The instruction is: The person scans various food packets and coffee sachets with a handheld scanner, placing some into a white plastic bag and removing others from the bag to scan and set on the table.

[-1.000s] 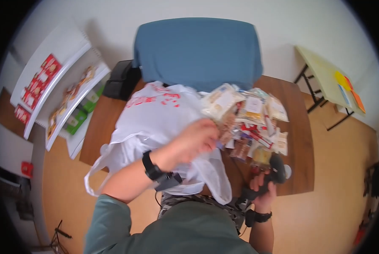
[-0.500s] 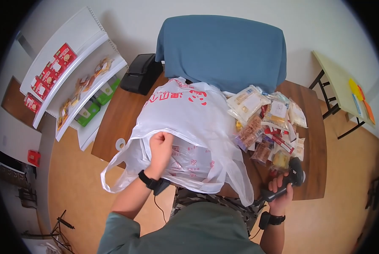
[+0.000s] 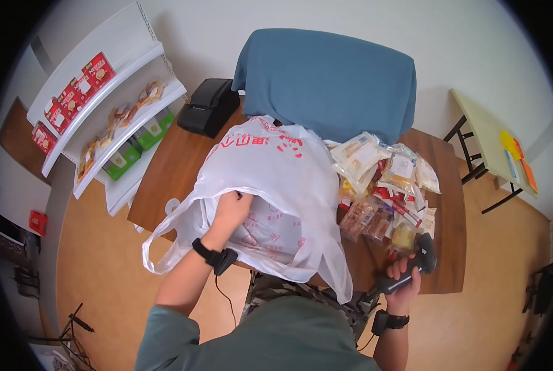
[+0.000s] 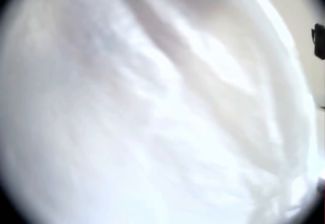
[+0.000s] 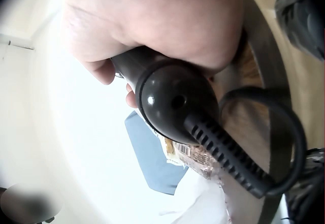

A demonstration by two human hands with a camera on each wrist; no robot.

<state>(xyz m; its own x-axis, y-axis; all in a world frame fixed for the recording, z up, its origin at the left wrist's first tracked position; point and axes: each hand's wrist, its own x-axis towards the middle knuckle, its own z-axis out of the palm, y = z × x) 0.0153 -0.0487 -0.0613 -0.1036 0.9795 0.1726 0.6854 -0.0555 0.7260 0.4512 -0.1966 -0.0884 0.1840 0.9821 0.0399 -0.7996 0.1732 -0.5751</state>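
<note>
A white plastic bag (image 3: 270,161) with red print lies on the table, its mouth toward the person. My left hand (image 3: 230,213) reaches into that mouth, and its fingers are hidden under the bag's upper edge. White plastic (image 4: 152,112) fills the left wrist view, so what those fingers do cannot be told. In my right hand (image 3: 405,279) is a black handheld barcode scanner (image 3: 425,255), gripped by its handle at the table's front right edge. The right wrist view shows the butt of the scanner (image 5: 175,102) and its ribbed cable (image 5: 226,155) below the palm.
Several packaged foods (image 3: 384,185) lie piled right of the bag on the wooden table (image 3: 444,216). A blue cloth (image 3: 329,77) drapes over something at the back. Behind the bag's left stands a black boxy device (image 3: 208,106). White shelves (image 3: 128,83) with red boxes stand left.
The left hand moved from beside the food pile, leftward to the bag's mouth, then deeper under its edge. The right hand keeps holding the scanner.
</note>
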